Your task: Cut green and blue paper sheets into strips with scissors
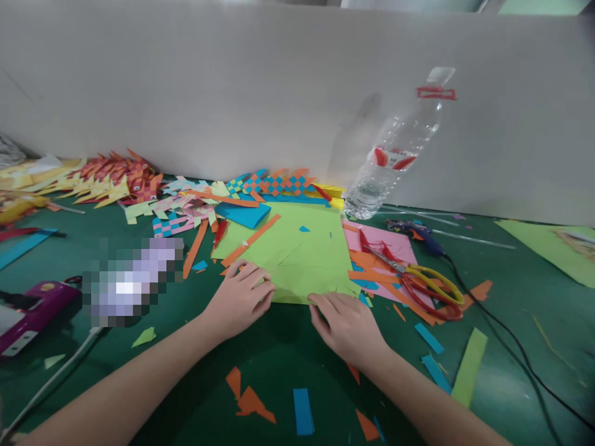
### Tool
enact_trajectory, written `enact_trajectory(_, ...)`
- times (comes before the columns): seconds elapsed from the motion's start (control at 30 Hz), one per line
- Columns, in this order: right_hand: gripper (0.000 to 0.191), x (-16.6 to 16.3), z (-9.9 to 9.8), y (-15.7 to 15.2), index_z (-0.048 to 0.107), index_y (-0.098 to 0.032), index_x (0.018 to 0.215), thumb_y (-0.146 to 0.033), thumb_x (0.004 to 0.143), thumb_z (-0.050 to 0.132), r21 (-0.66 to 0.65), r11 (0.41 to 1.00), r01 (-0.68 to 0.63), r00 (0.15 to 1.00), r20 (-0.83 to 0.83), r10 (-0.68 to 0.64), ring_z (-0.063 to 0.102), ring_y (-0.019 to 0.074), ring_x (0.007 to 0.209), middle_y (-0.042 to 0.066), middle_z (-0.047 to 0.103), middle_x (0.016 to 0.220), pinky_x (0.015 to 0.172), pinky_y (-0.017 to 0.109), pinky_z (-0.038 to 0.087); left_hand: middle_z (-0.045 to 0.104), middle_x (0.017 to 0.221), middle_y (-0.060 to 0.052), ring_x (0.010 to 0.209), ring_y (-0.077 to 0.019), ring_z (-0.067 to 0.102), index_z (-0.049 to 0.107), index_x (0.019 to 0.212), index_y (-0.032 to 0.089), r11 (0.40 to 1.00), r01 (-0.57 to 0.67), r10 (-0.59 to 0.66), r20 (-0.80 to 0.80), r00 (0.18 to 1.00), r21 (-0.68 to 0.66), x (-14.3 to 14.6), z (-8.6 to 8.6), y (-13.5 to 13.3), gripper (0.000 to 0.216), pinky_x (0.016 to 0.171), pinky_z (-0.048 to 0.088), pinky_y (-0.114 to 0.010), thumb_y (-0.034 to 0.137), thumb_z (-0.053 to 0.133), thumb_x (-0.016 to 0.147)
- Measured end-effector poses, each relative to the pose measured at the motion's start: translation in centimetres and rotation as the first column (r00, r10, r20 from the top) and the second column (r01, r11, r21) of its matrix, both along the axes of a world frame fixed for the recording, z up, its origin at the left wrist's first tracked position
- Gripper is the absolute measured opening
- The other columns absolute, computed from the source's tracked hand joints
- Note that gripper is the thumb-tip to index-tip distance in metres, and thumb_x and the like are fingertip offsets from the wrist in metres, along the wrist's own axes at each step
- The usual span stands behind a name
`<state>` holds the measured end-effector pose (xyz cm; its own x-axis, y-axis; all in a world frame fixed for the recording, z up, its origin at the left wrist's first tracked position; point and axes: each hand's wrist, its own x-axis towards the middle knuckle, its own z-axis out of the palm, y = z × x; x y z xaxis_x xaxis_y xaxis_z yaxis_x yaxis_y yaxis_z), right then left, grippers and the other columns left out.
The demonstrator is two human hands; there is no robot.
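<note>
A light green paper sheet (302,254) lies flat on the green table (279,365), with an orange strip (253,240) across its left part. My left hand (239,297) rests on the sheet's near left edge, fingers bent and pressing down on the paper. My right hand (346,325) lies at the near edge to the right, fingertips pinching or pressing the fold there. Both hands touch the same sheet.
Red and yellow scissors (427,288) lie on pink paper (385,244) to the right. A tilted plastic water bottle (395,155) leans on the white wall. Woven paper pieces (274,184), scraps, a glue gun (423,235) with its cable and a purple device (32,310) surround the sheet.
</note>
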<state>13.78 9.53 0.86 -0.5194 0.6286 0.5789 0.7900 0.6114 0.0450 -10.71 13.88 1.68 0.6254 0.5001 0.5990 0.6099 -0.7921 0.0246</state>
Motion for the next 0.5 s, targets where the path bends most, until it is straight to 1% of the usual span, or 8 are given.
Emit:
enact_trajectory(0.1,0.020,0.3,-0.3,0.0,0.068,-0.016,0.092,-0.014,0.097,0.048,0.003,1.000,-0.015,1.000,-0.021,0.015,0.066,0.0162,0.059,0.004,0.074,0.073,0.055,0.032,0.042,0.070,0.088,-0.002,0.085,-0.0187,0.061,0.066,0.088,0.019,1.000,-0.001,0.002,-0.023,1.000,0.019,-0.4,-0.1,0.6,0.024,0.091,0.038,-0.037,0.017,0.047,0.103)
enact_trajectory(0.23,0.020,0.5,-0.6,0.1,0.068,-0.016,0.090,-0.014,0.096,0.049,-0.029,1.000,-0.008,0.999,-0.048,0.006,0.066,0.0158,0.059,0.003,0.074,0.073,0.053,0.031,0.042,0.068,0.084,-0.001,0.084,-0.0191,0.060,0.064,0.084,0.019,0.999,0.031,-0.033,-0.060,0.998,-0.027,-0.9,-0.1,0.7,0.026,0.088,0.036,-0.037,0.021,0.047,0.104)
enact_trajectory(0.33,0.019,0.6,-0.8,0.0,0.068,-0.016,0.089,-0.014,0.095,0.051,-0.041,0.999,-0.003,0.998,-0.065,0.001,0.067,0.0159,0.059,0.004,0.075,0.074,0.055,0.031,0.043,0.067,0.081,-0.001,0.084,-0.0200,0.060,0.064,0.085,0.018,0.995,0.091,-0.094,-0.067,0.993,-0.037,-1.6,0.2,0.6,0.027,0.090,0.034,-0.038,0.025,0.047,0.105)
enact_trajectory(0.37,0.018,0.6,-0.8,0.0,0.068,-0.016,0.088,-0.014,0.095,0.051,-0.039,0.999,-0.003,0.997,-0.071,0.000,0.067,0.0159,0.060,0.004,0.075,0.074,0.055,0.030,0.043,0.065,0.078,-0.001,0.081,-0.0194,0.058,0.064,0.084,0.018,0.990,0.134,-0.137,-0.081,0.987,-0.042,-1.8,0.3,0.6,0.029,0.090,0.034,-0.037,0.027,0.046,0.105)
enact_trajectory(0.43,0.018,0.6,-0.8,0.0,0.068,-0.016,0.088,-0.014,0.095,0.051,-0.041,0.999,-0.006,0.997,-0.081,0.002,0.067,0.0159,0.060,0.004,0.076,0.075,0.055,0.030,0.044,0.060,0.070,0.001,0.072,-0.0174,0.054,0.061,0.078,0.018,0.972,0.213,-0.225,-0.133,0.965,-0.100,-2.3,0.6,0.8,0.036,0.088,0.033,-0.036,0.033,0.045,0.107)
enact_trajectory(0.5,0.019,0.6,-0.8,0.0,0.068,-0.017,0.088,-0.014,0.095,0.051,-0.054,0.998,-0.017,0.996,-0.086,0.012,0.068,0.0156,0.060,0.004,0.076,0.075,0.055,0.030,0.043,0.054,0.064,0.003,0.065,-0.0152,0.050,0.056,0.069,0.018,0.933,0.267,-0.308,-0.157,0.938,-0.241,-2.6,0.8,0.8,0.044,0.082,0.033,-0.034,0.043,0.051,0.105)
